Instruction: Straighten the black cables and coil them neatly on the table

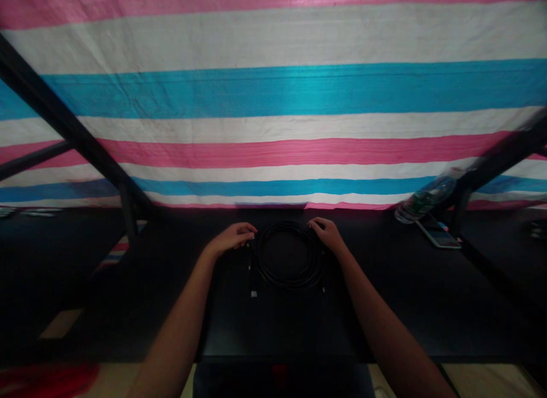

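Note:
A black cable (290, 284) lies in a round coil on the dark tabletop in front of me. Its light metal plug (253, 293) shows at the lower left of the coil, and small pale tips show near both sides. At the coil's upper left edge, my left hand (234, 238) is closed, thumb and fingers bent around the cable. My right hand (328, 234) pinches the upper right edge of the coil with its fingertips. Dim light hides exactly which strands each hand grips.
To the right, a clear plastic bottle (427, 197) with a green label stands beside a phone (439, 232). Dark metal bars (70, 121) slant up on both sides. A striped tarp (273, 90) hangs behind the table. A tan patch (61, 324) shows at the left.

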`<state>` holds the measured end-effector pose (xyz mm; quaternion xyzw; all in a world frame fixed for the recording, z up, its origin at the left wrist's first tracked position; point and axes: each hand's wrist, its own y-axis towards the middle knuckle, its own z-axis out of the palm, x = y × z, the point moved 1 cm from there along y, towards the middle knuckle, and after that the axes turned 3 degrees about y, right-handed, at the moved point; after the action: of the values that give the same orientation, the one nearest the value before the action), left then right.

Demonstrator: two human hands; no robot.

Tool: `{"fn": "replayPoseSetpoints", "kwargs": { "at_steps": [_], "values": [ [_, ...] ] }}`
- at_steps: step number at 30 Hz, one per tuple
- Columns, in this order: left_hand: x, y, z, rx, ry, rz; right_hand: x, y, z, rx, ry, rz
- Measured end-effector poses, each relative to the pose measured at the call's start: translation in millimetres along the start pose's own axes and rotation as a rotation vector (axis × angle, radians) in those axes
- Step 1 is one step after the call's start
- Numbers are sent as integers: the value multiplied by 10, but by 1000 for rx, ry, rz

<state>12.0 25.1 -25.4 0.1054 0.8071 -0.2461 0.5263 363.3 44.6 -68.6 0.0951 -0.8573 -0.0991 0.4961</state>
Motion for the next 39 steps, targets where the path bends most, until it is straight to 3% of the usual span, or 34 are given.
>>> {"fn": "replayPoseSetpoints", "kwargs": {
  "at_steps": [19,29,39],
  "values": [
    [-37,-12,23,-22,-7,8,56,-24,-116,134,253,129],
    [-18,6,16,-15,0,9,7,-60,-200,122,496,241],
    [-24,6,24,-21,-2,0,54,-66,-178,170,509,257]
  ]
}}
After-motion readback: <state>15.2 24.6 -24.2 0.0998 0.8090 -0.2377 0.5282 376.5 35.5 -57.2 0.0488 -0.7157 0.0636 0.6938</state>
